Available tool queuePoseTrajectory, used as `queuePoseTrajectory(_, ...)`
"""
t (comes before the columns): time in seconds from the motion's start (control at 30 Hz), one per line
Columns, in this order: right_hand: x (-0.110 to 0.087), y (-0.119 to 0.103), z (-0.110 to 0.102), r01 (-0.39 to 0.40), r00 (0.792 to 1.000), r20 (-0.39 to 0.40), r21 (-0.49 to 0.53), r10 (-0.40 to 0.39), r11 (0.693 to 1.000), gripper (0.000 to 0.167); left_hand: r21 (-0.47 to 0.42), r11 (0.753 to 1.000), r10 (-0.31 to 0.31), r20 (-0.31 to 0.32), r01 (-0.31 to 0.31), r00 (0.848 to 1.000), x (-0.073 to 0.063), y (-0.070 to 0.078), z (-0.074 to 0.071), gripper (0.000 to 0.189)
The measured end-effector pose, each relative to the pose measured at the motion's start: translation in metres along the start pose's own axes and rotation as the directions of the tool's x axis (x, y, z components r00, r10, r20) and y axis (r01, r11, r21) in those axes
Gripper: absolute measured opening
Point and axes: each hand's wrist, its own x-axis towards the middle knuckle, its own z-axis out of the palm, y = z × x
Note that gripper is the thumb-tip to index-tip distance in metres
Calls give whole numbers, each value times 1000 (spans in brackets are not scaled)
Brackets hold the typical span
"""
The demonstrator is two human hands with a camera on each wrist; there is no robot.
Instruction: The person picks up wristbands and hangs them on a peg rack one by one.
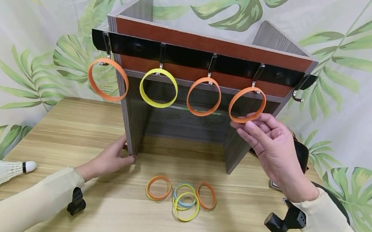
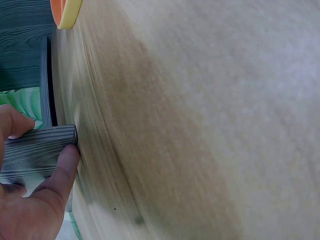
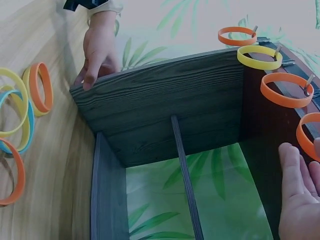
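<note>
Seemingly to steady the wooden stand (image 1: 195,40), the left hand (image 1: 112,158) grips the low end of its side panel (image 1: 136,126), while the right hand (image 1: 275,150) pinches the bottom rim of an orange band (image 1: 231,105) hanging on the fourth hook (image 1: 259,74) from the left

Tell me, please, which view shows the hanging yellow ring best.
The head view: the yellow ring hangs nearly face-on, its whole loop visible. The right wrist view shows it flattened by the angle; the left wrist view misses it.
</note>
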Motion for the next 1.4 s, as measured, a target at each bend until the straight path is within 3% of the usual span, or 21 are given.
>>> queuePoseTrajectory(0.17, -1, 10, -3, -75, 995, 56, -32, 77, 997, 24, -2, 1000, 7, -3, -7, 1000, 1, 0, -1, 84)
queuePoseTrajectory(0.27, -1, 23, -3, -132, 987, 74, -125, 142, 983, 19, -4, 1000, 0, 0, 0, 1000, 2, 1, -1, 84)
queuePoseTrajectory(0.33, -2, 35, -3, -165, 978, 88, -218, 188, 962, 19, -2, 1000, -2, 0, 2, 1000, 2, 1, -2, 84)
queuePoseTrajectory(0.5, -6, 69, -2, -198, 942, 160, -444, 295, 874, 27, 2, 1000, -4, -2, 4, 1000, 2, 1, -2, 84)
queuePoseTrajectory(0.57, -8, 82, -2, -163, 925, 215, -522, 313, 838, 26, -1, 1000, -9, -1, 9, 1000, 0, 1, -1, 84)
queuePoseTrajectory(0.67, -11, 100, -3, -47, 898, 312, -632, 310, 774, 22, -11, 1000, -14, 2, 14, 1000, 0, 1, 0, 84)
queuePoseTrajectory(0.8, -15, 115, -1, 75, 840, 426, -705, 336, 705, 20, -23, 1000, -13, 5, 13, 1000, 0, 1, 2, 84)
queuePoseTrajectory(0.97, -13, 124, 6, 119, 773, 493, -730, 398, 673, 23, -27, 999, -18, 3, 19, 1000, 0, 2, 2, 83)
queuePoseTrajectory(1.17, -13, 128, 13, 250, 716, 544, -785, 438, 566, 20, -18, 1000, -12, -4, 12, 1000, 0, 4, 2, 82)
queuePoseTrajectory(1.27, -14, 131, 15, 275, 693, 557, -791, 458, 546, 16, -26, 1000, -9, -9, 9, 1000, -1, 4, 2, 81)
queuePoseTrajectory(1.4, -14, 135, 18, 289, 679, 563, -795, 472, 533, 13, -31, 1000, -7, -9, 7, 1000, -1, 2, 1, 80)
